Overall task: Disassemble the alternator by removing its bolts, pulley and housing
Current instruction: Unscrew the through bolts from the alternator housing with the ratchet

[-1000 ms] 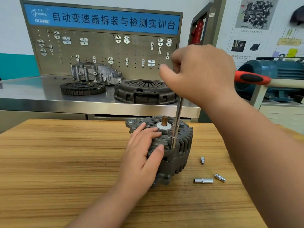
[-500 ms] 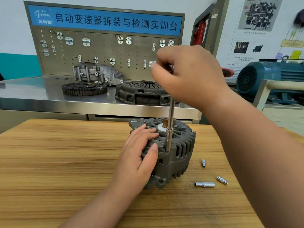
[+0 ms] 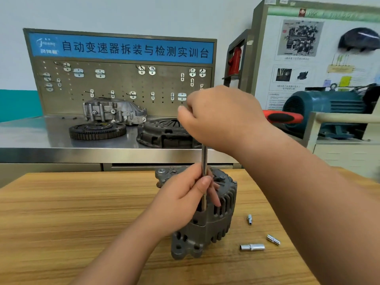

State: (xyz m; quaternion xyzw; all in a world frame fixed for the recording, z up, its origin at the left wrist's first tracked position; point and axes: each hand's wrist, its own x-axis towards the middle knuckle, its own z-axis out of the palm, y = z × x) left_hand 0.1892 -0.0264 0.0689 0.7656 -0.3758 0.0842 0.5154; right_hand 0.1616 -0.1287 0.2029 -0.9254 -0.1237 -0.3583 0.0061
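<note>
Grained wood table (image 3: 61, 223); ribbed alternator (image 3: 207, 229); slim steel-shafted wrench (image 3: 204, 159).

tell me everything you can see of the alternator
The alternator is dark grey cast metal, with slotted vents round its side, a seam between two housing halves and holed mounting lugs top and bottom. It stands on end on the wooden table. The left hand, over its top, pinches a steel tool shaft running down to it from the right hand.
</note>
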